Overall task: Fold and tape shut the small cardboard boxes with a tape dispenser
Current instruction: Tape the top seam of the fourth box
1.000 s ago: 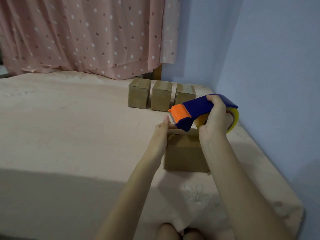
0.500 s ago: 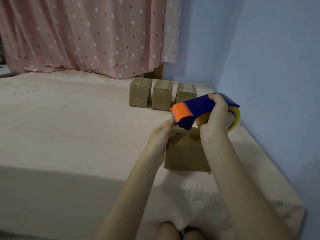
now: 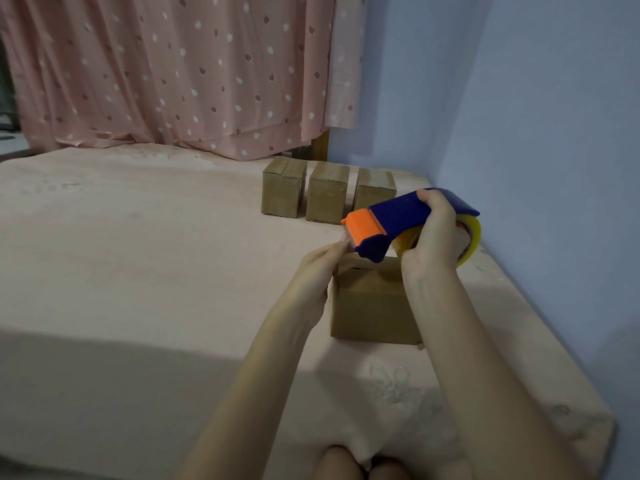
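Right grip [image 3: 437, 237] wraps the blue tape dispenser [image 3: 398, 220], tilted above the nearest cardboard box [image 3: 374, 306] near the bed's [image 3: 138, 254] right edge; left grip [image 3: 317, 271] pinches at the orange nose, forearm angled inward. Three boxes [image 3: 327, 195] line the far right corner.

Both forearms reach forward, the right hand [image 3: 437, 237] curled in a grip, the left hand [image 3: 317, 271] pinching at its fingertips.
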{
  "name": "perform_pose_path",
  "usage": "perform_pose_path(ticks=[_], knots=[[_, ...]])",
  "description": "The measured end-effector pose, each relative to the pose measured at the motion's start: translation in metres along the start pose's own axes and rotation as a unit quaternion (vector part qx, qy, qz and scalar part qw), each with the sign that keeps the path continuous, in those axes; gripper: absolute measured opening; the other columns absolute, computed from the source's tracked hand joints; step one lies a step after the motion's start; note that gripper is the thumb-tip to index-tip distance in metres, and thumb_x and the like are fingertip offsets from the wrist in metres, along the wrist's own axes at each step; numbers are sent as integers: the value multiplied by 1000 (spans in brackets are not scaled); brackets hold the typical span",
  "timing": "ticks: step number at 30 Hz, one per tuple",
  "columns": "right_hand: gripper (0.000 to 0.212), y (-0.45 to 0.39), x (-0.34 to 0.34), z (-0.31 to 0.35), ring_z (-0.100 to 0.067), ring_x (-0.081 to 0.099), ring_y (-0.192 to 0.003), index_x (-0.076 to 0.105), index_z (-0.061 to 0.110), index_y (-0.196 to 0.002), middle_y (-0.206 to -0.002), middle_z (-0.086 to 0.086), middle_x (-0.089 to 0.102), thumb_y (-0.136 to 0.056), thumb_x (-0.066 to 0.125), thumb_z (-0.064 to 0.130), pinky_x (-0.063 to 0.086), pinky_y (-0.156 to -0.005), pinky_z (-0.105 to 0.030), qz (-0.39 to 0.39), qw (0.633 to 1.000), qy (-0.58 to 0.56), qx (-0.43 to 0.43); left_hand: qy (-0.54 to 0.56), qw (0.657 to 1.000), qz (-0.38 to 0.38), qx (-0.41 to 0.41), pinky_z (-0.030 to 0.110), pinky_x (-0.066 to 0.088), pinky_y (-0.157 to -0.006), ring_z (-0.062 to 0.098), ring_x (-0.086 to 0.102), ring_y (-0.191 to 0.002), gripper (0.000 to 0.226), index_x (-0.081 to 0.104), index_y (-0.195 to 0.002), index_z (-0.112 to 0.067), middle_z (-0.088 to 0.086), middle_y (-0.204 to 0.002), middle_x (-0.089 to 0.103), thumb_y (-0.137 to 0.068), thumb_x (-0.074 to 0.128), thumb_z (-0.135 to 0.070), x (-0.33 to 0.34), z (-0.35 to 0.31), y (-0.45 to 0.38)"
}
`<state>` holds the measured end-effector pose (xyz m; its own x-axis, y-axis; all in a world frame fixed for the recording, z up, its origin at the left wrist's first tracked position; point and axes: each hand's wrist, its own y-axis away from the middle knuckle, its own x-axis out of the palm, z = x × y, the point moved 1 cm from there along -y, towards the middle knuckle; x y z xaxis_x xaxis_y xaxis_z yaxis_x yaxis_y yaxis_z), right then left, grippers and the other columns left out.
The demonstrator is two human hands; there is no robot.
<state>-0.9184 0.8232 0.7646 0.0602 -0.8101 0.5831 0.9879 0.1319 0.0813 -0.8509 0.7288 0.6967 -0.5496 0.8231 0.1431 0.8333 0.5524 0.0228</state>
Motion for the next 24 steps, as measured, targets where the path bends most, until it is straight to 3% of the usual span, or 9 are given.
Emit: perform_pose_path(ticks=[5, 7, 10, 13, 16, 19, 22, 24], knots=[[37, 0, 0, -1, -14, 62, -78, 44, 21, -107, -83, 6, 59, -80, 70, 20, 53, -61, -19, -1, 1000, 5, -2, -5, 1000, 0, -3, 42, 30, -114, 18, 49, -125, 17, 68, -87, -30, -8, -111, 66, -95, 54, -26, -5, 2, -5], [37, 0, 0, 0, -14, 61, -77, 44, 22, -106, -82, 7, 59, -80, 70, 20, 53, -62, -19, 0, 1000, 0, 1, -5, 1000, 21, 4, 40, 31, -113, 15, 51, -123, 20, 72, -93, -25, -6, -112, 69, -95, 53, -22, -7, 5, -7], [37, 1, 1, 0, -14, 62, -78, 44, 21, -107, -83, 6, 60, -80, 70, 20, 53, -62, -19, 6, 1000, 5, 1, 15, 999, -15, -25, 34, 37, -107, 19, 49, -125, 16, 67, -103, -22, 3, -126, 61, -92, 55, -23, -5, 5, -6], [37, 2, 0, -2, -13, 62, -77, 45, 21, -106, -83, 7, 60, -80, 70, 19, 53, -59, -17, 5, 1000, 4, -1, 86, 994, -24, -65, 36, 34, -110, 21, 51, -123, 37, 59, -122, -6, 10, -128, 60, -94, 46, -27, -8, 5, -8], [32, 1, 1, 0, -14, 61, -75, 45, 25, -99, -82, 7, 60, -79, 70, 20, 53, -58, -17, 2, 1000, -1, 1, 61, 997, 2, -51, 31, 33, -108, 17, 55, -119, 59, 70, -104, -7, 8, -118, 67, -98, 29, -48, -11, 2, -7], [33, 1, 0, 0, -14, 61, -75, 44, 24, -100, -83, 7, 59, -80, 70, 20, 53, -59, -17, 5, 1000, -3, 3, -51, 998, -36, -29, 39, 35, -110, 22, 53, -120, 50, 68, -89, -17, 6, -117, 66, -93, 41, -58, -4, -6, -4], [32, 2, 0, 1, -13, 61, -75, 43, 25, -98, -82, 7, 59, -80, 70, 20, 53, -57, -16, 6, 1000, -5, 4, -52, 998, -38, -19, 43, 36, -110, 23, 56, -115, 42, 66, -79, -22, 3, -104, 69, -92, 45, -56, -4, -9, -4], [34, 1, 0, 1, -13, 61, -75, 44, 24, -100, -82, 7, 60, -79, 70, 19, 53, -56, -17, 7, 1000, -10, 4, -53, 998, -17, -13, 43, 36, -110, 22, 56, -117, 39, 68, -81, -24, 4, -111, 69, -93, 45, -54, -8, -8, -4]])
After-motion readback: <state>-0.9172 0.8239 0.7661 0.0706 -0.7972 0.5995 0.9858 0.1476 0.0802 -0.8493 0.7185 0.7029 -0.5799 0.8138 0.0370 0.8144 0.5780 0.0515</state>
